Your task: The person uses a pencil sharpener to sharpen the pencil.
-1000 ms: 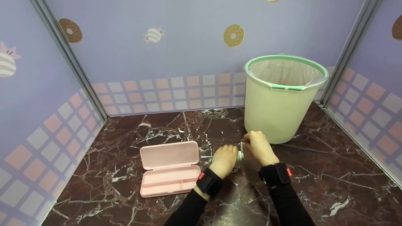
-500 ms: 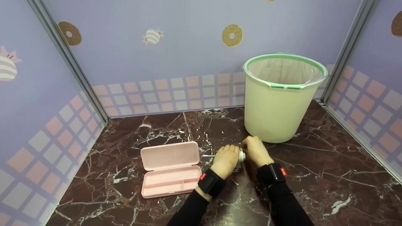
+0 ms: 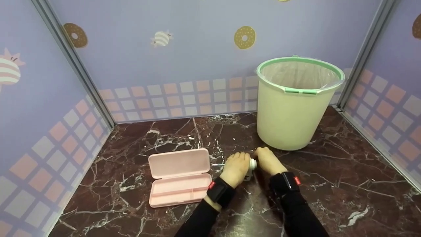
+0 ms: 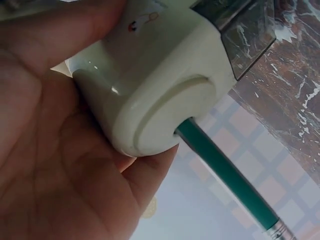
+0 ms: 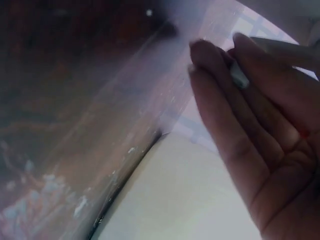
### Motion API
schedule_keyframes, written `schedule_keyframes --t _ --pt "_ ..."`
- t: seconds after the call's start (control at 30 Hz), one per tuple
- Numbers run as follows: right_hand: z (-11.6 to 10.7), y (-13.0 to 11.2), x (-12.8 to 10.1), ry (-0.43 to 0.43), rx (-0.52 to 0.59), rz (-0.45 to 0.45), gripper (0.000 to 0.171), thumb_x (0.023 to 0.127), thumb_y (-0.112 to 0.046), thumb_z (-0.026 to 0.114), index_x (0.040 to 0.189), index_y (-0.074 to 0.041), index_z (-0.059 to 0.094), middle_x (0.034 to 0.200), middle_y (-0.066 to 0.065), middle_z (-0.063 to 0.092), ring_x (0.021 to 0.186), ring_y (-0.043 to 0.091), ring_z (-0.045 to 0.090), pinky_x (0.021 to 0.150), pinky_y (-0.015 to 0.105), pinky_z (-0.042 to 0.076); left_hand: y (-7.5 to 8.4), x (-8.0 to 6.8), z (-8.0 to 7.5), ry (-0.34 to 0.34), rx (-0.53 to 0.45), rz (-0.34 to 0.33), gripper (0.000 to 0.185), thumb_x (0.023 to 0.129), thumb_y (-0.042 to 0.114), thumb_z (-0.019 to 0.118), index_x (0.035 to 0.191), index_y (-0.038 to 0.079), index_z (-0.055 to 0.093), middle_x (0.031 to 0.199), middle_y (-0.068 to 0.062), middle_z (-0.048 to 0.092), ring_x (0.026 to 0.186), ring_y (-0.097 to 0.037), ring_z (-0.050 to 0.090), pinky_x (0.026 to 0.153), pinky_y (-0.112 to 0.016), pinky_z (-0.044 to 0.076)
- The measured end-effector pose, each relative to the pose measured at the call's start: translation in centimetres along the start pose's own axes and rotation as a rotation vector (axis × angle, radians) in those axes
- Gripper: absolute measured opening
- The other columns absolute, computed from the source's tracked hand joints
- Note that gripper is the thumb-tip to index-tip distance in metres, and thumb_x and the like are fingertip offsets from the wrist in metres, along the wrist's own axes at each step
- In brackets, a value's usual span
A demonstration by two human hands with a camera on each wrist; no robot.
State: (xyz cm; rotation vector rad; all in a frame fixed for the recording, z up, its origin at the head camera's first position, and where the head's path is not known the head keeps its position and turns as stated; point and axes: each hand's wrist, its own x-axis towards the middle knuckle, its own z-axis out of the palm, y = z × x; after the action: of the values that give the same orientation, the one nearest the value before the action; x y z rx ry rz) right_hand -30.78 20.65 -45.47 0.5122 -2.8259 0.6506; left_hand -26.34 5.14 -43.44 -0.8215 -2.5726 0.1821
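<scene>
My left hand (image 3: 236,168) grips a white crank pencil sharpener (image 4: 155,75) with a dark see-through shavings drawer (image 4: 250,37). From the hole in its round face sticks a green pencil (image 4: 225,175), whose metal-banded end points away to the left in the head view. On the sharpener's other side, my right hand (image 3: 268,161) has its fingers curled around the crank; a small pale piece of the crank handle (image 5: 239,76) shows between the fingers in the right wrist view. Most of the sharpener is hidden behind the left hand in the head view.
An open pink pencil case (image 3: 179,164) lies left of the hands, its lid tilted back. Behind my right hand stands a pale green bin (image 3: 289,115) lined with a clear bag. Patterned walls (image 3: 197,59) enclose the marbled tabletop (image 3: 131,217).
My right hand has come down and nearer, bringing the crank around with it; the crank arm that showed upright is now hidden. My left hand keeps its hold on the sharpener.
</scene>
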Motion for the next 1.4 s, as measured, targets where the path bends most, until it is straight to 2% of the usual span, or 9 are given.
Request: schedule_keyframes --t 0.1,0.23,0.43,0.6,0.7,0.83,1.03,1.17,1.4 --pt "-0.1 -0.1 -0.1 -0.011 -0.014 -0.026 0.020 0.069 0.013 0.062 0.059 -0.004 0.064 0.070 0.015 0.071 0.066 0.033 0.067 0.061 0.046 0.051 0.0 0.0 0.1 0.015 0.007 -0.004 0.022 0.081 0.013 0.068 0.101 0.012 0.057 0.095 0.000 0.063 0.087 -0.015 0.060 0.077 -0.025 0.050" --pt "-0.5 -0.4 -0.4 -0.058 -0.019 -0.022 0.019 0.068 0.012 0.063 0.058 -0.005 0.062 0.066 0.011 0.069 0.059 0.023 0.058 0.059 0.042 0.050 0.0 -0.1 0.2 0.058 0.026 -0.017 0.024 0.079 0.017 0.071 0.099 0.012 0.058 0.092 0.000 0.063 0.084 -0.016 0.060 0.073 -0.025 0.049" --pt "-1.6 -1.0 -1.0 -0.210 0.018 0.018 0.019 0.060 0.009 0.073 0.072 -0.004 0.067 0.077 0.011 0.071 0.066 0.017 0.056 0.064 0.035 0.053 0.0 -0.3 0.3 0.133 0.052 -0.019 0.028 0.076 0.020 0.074 0.097 0.012 0.059 0.089 0.000 0.063 0.079 -0.016 0.059 0.068 -0.025 0.048" --pt "-3.1 -1.6 -1.7 -0.403 0.096 0.104 0.020 0.058 0.006 0.079 0.071 -0.005 0.068 0.068 0.008 0.071 0.055 0.015 0.062 0.054 0.026 0.054 0.3 -0.2 0.0 0.092 0.026 -0.039 0.025 0.078 0.017 0.072 0.098 0.011 0.059 0.091 -0.001 0.063 0.082 -0.017 0.059 0.070 -0.026 0.048" --pt "-4.2 -2.0 -2.1 -0.462 0.098 0.104 0.015 0.060 0.004 0.077 0.067 -0.006 0.069 0.060 0.002 0.069 0.049 0.010 0.059 0.048 0.023 0.050 0.4 -0.1 -0.2 0.041 0.008 -0.063 0.019 0.083 0.015 0.065 0.100 0.012 0.059 0.093 -0.001 0.063 0.085 -0.017 0.059 0.072 -0.026 0.048" --pt "-6.0 -2.8 -2.5 -0.436 0.098 0.035 0.012 0.060 0.005 0.073 0.063 -0.007 0.069 0.059 -0.001 0.068 0.049 0.006 0.055 0.048 0.021 0.047 0.6 0.0 -0.4 -0.009 -0.020 -0.096 0.013 0.089 0.014 0.056 0.101 0.012 0.059 0.094 -0.001 0.063 0.088 -0.017 0.059 0.074 -0.025 0.048" --pt "-7.5 -3.6 -2.8 -0.378 0.158 0.027 0.015 0.066 0.009 0.070 0.065 -0.006 0.070 0.060 0.001 0.069 0.049 0.007 0.061 0.047 0.022 0.050 0.6 0.2 -0.3 -0.073 -0.065 -0.113 0.014 0.091 0.013 0.052 0.104 0.011 0.058 0.099 -0.002 0.063 0.093 -0.018 0.059 0.079 -0.026 0.048" --pt "-7.7 -3.6 -2.8 -0.316 0.163 -0.020 0.014 0.068 0.008 0.071 0.068 -0.005 0.072 0.062 0.002 0.070 0.050 0.008 0.062 0.048 0.022 0.049 0.5 0.3 -0.2 -0.076 -0.062 -0.105 0.014 0.091 0.014 0.053 0.104 0.011 0.057 0.100 -0.002 0.063 0.093 -0.018 0.059 0.079 -0.026 0.048" --pt "-7.6 -3.3 -2.5 -0.149 0.130 -0.110 0.011 0.069 0.008 0.075 0.068 -0.003 0.073 0.062 0.004 0.070 0.049 0.005 0.057 0.050 0.022 0.047 0.5 0.1 -0.3 -0.030 -0.023 -0.080 0.011 0.089 0.015 0.056 0.100 0.012 0.058 0.097 0.000 0.064 0.090 -0.017 0.060 0.076 -0.025 0.050"
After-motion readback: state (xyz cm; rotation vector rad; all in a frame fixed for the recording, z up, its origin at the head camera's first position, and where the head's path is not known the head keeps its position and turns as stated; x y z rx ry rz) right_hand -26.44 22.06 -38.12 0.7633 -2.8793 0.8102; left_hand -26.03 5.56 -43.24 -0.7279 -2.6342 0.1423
